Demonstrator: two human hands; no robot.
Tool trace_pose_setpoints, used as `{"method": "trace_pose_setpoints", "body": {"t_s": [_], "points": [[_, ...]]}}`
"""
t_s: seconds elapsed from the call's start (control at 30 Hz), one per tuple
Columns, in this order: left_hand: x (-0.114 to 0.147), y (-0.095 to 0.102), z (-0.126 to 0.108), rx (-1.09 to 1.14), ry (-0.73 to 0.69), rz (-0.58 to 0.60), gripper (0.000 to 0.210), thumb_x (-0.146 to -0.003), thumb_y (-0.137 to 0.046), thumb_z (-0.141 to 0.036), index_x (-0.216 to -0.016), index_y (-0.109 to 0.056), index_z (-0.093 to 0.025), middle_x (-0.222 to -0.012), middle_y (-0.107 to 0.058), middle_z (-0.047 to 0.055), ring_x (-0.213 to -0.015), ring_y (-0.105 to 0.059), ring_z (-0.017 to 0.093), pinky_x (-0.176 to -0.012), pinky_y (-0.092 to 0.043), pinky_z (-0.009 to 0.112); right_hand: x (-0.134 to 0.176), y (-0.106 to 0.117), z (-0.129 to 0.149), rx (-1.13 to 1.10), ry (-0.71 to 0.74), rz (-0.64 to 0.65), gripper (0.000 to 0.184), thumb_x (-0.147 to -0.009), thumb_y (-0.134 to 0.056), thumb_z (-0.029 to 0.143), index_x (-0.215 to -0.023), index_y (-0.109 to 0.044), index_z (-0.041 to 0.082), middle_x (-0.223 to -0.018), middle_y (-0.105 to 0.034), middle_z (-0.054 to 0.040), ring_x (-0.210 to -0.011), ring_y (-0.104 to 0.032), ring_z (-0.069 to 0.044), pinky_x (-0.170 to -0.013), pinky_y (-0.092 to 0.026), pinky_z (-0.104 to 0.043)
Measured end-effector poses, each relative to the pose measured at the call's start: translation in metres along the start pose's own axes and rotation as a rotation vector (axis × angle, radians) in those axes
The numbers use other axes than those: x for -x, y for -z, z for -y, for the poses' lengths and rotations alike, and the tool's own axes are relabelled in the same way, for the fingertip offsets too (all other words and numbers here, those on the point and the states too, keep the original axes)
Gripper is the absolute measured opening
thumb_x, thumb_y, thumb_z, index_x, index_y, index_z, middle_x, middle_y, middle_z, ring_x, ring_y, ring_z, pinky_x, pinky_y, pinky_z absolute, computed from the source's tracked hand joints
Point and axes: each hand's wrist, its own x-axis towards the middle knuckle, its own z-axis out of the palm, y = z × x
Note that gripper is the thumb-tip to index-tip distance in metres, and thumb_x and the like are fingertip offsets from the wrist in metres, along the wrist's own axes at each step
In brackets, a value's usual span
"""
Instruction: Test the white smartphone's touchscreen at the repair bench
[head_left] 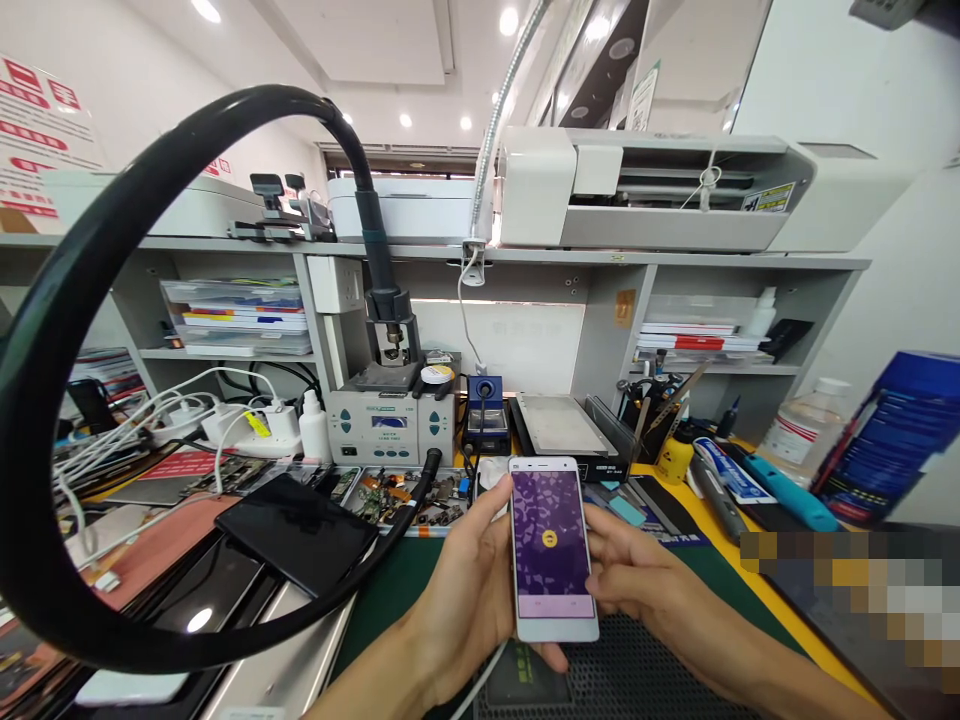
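Observation:
A white smartphone (553, 550) is held upright above the bench, its lit screen showing a purple pattern with a small yellow mark in the middle. My left hand (480, 570) wraps the phone from behind and along its left edge, thumb on the side and a fingertip showing below. On the right edge rests my right hand (637, 570), its thumb at the lower corner of the screen and its fingers curled behind. Beneath the phone lie a green mat (397, 570) and a black perforated pad (637, 660).
A thick black hose (45, 400) loops across the left, joined to a hot-air station (390, 425). Several tablets and a black panel (300, 530) lie left. A tray of small parts (405, 495) sits behind my left hand. Tools, tubes and a clear bottle (806, 425) stand right.

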Motion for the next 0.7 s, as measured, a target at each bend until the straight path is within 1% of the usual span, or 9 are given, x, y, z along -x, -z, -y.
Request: {"method": "trace_pose_setpoints", "body": {"t_s": [0.13,0.3,0.5,0.7], "points": [[0.0003,-0.0002,0.0002,-0.026,-0.002,-0.011,0.069,-0.093,-0.036,-0.069,-0.128,-0.062,-0.016,-0.109,-0.067,0.018,-0.076,-0.066,0.024,-0.052,-0.054,0.032,-0.0006,0.0011,-0.0024,0.039,0.027,0.011,0.062,-0.079,-0.057,0.013,-0.139,-0.052,0.028,-0.1,-0.072,-0.002,-0.076,-0.059,-0.015,-0.066,-0.04,-0.027],[-0.0001,0.0004,0.0003,-0.028,-0.002,-0.026,0.068,-0.093,-0.037,-0.069,-0.127,-0.063,-0.016,-0.111,-0.067,0.018,-0.078,-0.066,0.025,-0.053,-0.054,0.032,-0.0001,-0.0011,-0.0013,0.042,0.032,0.017,0.06,-0.081,-0.058,0.016,-0.14,-0.05,0.028,-0.103,-0.072,-0.0027,-0.082,-0.063,-0.017,-0.07,-0.043,-0.028],[-0.0005,0.0007,0.0001,-0.024,-0.003,-0.004,0.067,-0.094,-0.037,-0.067,-0.128,-0.062,-0.016,-0.113,-0.067,0.018,-0.078,-0.066,0.024,-0.052,-0.054,0.031,0.0004,-0.0039,0.0005,0.041,0.052,0.026,0.052,-0.083,-0.059,0.015,-0.133,-0.055,0.026,-0.103,-0.072,-0.0023,-0.08,-0.062,-0.016,-0.068,-0.042,-0.027],[0.0014,0.0003,0.0,-0.028,-0.001,-0.005,0.066,-0.094,-0.037,-0.067,-0.128,-0.063,-0.016,-0.114,-0.067,0.017,-0.079,-0.066,0.025,-0.053,-0.054,0.031,-0.0005,-0.0032,-0.0001,0.044,0.054,0.03,0.057,-0.085,-0.058,0.016,-0.14,-0.049,0.027,-0.105,-0.072,-0.0028,-0.083,-0.062,-0.017,-0.071,-0.042,-0.028]]}}
